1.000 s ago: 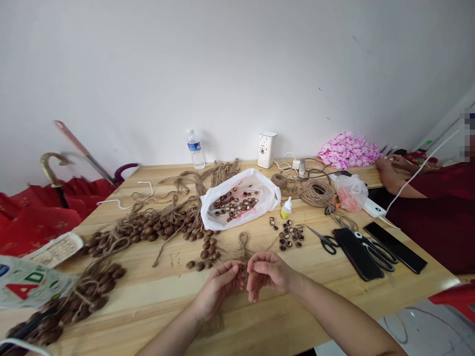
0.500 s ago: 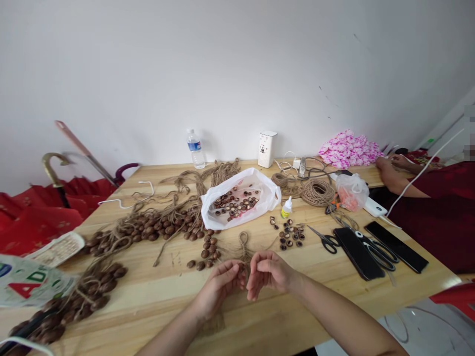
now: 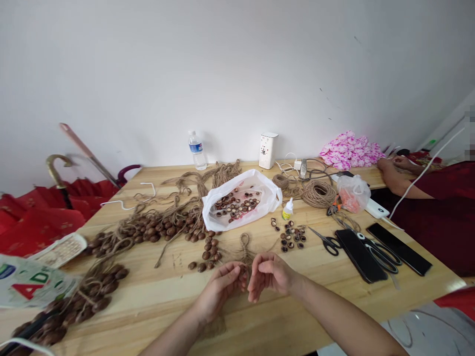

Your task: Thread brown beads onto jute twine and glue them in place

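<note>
Low at the table's front, my left hand (image 3: 222,286) is closed in a pinch, thumb against fingers. A small brown piece seems to show at its fingertips, too small to name. Close beside it, my right hand (image 3: 271,275) has its fingers bent and pressed together; what they hold, if anything, is hidden. Just beyond both hands lies a knotted twine loop (image 3: 245,242) with strands spreading out, partly covered by the fingers. Whole brown nuts (image 3: 211,249) lie to the left of it. Cut nut shells (image 3: 292,235) and a small white glue bottle (image 3: 287,209) are to the right.
A white plastic bag (image 3: 274,195) of shells lies open mid-table. Strung nuts (image 3: 148,230) spread leftward. Right are a twine coil (image 3: 319,194), black scissors (image 3: 328,243), larger scissors (image 3: 382,254) and phones (image 3: 359,257). A water bottle (image 3: 197,152) stands behind. Another person's hand (image 3: 388,168) is far right.
The whole view has shifted slightly, with things appearing a little lower and to the right. My hands keep nearly the same pose.
</note>
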The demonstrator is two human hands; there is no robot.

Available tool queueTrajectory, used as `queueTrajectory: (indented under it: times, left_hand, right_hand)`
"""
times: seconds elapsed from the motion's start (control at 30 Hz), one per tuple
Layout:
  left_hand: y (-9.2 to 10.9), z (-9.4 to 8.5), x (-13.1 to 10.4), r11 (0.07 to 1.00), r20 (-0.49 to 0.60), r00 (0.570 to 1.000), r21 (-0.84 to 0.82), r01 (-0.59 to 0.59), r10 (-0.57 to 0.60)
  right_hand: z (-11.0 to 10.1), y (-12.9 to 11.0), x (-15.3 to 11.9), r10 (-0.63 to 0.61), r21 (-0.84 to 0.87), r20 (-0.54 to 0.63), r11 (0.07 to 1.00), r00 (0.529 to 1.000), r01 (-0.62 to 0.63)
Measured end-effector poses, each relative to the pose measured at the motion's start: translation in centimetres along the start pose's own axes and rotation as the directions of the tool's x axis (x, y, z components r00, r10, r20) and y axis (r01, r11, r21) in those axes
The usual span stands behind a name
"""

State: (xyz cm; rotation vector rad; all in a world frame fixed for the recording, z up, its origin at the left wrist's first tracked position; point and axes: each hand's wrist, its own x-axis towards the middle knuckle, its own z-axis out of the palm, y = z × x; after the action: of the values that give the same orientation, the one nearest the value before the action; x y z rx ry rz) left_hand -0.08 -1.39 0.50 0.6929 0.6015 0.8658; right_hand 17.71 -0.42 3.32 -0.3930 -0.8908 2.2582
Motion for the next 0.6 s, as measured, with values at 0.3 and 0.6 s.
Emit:
queueTrajectory:
  times: [0.3,0.6]
  left_hand:
    - [0.22,0.35,-0.06,1.0,-0.007,1.0,0.009,-0.001,0.001]
    - [0.47,0.57,-0.08,0.999,-0.008,1.0,0.048,-0.012,0.012]
  right_hand:
    - [0.02,-0.07,0.02,0.0,-0.04,-0.024,0.999,1.0,-0.001]
    - [0.36,-0.17,-0.01,0.049,-0.116,-0.051,0.992,0.998,-0.054]
